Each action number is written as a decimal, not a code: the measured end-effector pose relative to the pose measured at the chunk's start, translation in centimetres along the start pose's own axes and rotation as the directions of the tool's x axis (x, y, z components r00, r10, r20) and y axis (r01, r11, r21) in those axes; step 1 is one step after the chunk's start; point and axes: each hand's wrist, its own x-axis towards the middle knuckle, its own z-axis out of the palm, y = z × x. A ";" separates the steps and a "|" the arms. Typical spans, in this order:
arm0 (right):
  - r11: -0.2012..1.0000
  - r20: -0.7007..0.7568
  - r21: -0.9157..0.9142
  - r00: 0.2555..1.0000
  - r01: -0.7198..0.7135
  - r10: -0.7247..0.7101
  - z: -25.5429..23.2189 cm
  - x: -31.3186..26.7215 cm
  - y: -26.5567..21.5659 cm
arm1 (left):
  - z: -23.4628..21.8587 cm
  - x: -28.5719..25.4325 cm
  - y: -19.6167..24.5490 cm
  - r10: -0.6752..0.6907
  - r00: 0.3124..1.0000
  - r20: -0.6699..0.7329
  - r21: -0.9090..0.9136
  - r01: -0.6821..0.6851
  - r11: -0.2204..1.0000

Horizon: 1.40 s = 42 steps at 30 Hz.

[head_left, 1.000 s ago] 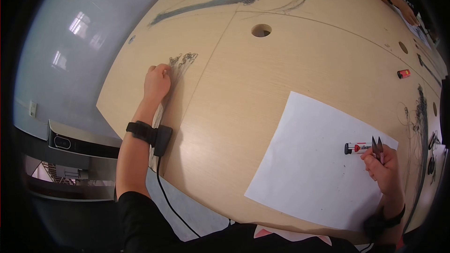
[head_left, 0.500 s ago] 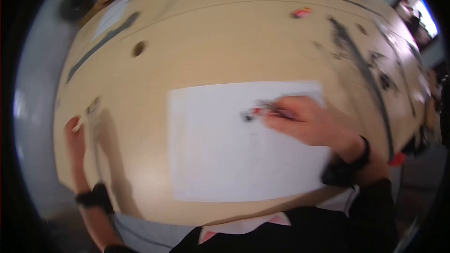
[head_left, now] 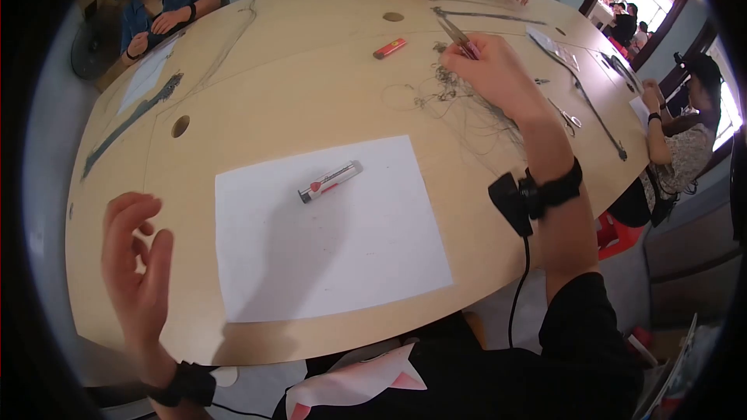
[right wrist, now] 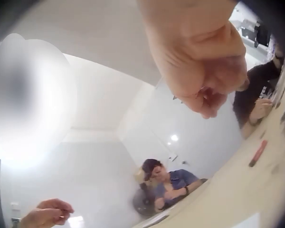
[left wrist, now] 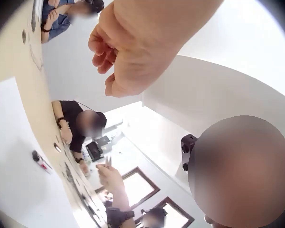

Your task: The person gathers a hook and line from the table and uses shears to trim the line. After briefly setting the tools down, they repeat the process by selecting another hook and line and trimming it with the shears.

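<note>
My right hand (head_left: 498, 74) grips a pair of thread snips (head_left: 457, 35), blades pointing up and to the left. It is raised over a tangle of fine dark strands with looped ends (head_left: 459, 93) on the right of the table. In the right wrist view the curled fingers (right wrist: 216, 78) hide most of the tool. My left hand (head_left: 136, 264) is lifted at the table's left side, its fingers loosely bent and nothing in them. Between the hands lies a white sheet of paper (head_left: 264, 288), bearing a clear tube with a dark cap and red print (head_left: 331, 180).
Beyond the paper lies a red tube (head_left: 390, 48). A dark bundle of strands (head_left: 132, 126) lies at the left, near a round table hole (head_left: 180, 126). Scissors (head_left: 572, 118) rest at the right. Other people sit around the table (head_left: 296, 93).
The head view has swung right. My left hand has come up from the strands at the left, and my right hand has moved with the snips from the tube on the paper to the right-hand tangle.
</note>
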 end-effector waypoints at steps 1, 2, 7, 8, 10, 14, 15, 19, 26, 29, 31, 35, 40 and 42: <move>0.999 0.036 -0.021 0.999 -0.027 0.028 -0.1 0.3 1.3 | 1.0 0.5 0.9 -0.011 1.000 -0.016 -0.067 0.010 0.998; 0.999 0.035 -0.023 0.999 -0.025 0.025 0.0 0.3 2.1 | 1.8 0.8 1.1 -0.010 1.000 -0.019 -0.068 0.008 0.998; 0.938 0.151 -0.327 0.986 0.111 -0.064 1.5 0.9 5.0 | 6.1 2.6 0.9 -0.067 0.984 0.166 -0.403 0.129 0.906; 0.937 0.147 -0.331 0.987 0.109 -0.063 1.9 1.0 5.4 | 6.8 2.9 0.6 -0.062 0.984 0.165 -0.407 0.125 0.905; 0.934 0.181 -0.320 0.978 0.157 -0.103 2.7 1.2 6.0 | 7.9 3.1 0.1 -0.086 0.977 0.193 -0.459 0.167 0.873; 0.962 0.197 -0.257 0.979 0.097 -0.046 3.5 1.5 4.8 | 9.8 2.6 -1.9 -0.155 0.958 0.242 -0.560 0.268 0.784; 0.945 0.231 -0.314 0.973 0.089 -0.015 3.9 1.7 4.6 | 9.9 2.5 -2.0 -0.155 0.957 0.244 -0.565 0.270 0.780; 0.869 0.368 -0.482 0.926 0.110 0.087 5.2 1.8 5.1 | 9.8 1.7 -2.7 -0.201 0.938 0.282 -0.548 0.330 0.768; 0.836 0.453 -0.536 0.875 0.117 0.169 5.0 1.3 3.6 | 9.6 1.4 -3.5 -0.189 0.957 0.219 -0.534 0.280 0.798; 0.828 0.406 -0.555 0.896 0.084 0.181 5.5 1.3 4.1 | 9.8 1.3 -3.7 -0.184 0.956 0.228 -0.497 0.277 0.822; 0.861 0.414 -0.491 0.905 0.131 0.098 5.6 0.9 4.5 | 10.2 1.3 -3.8 -0.173 0.958 0.229 -0.479 0.266 0.836; 0.888 0.444 -0.455 0.882 0.067 0.161 4.4 1.7 3.7 | 10.7 1.0 -3.8 -0.153 0.956 0.249 -0.462 0.256 0.849; 0.871 0.541 -0.481 0.816 0.103 0.203 4.1 1.1 3.2 | 10.9 1.4 -3.4 -0.159 0.954 0.253 -0.451 0.261 0.854; 0.890 0.567 -0.436 0.809 0.136 0.154 4.5 1.4 3.9 | 10.9 1.4 -2.9 -0.166 0.952 0.259 -0.443 0.270 0.855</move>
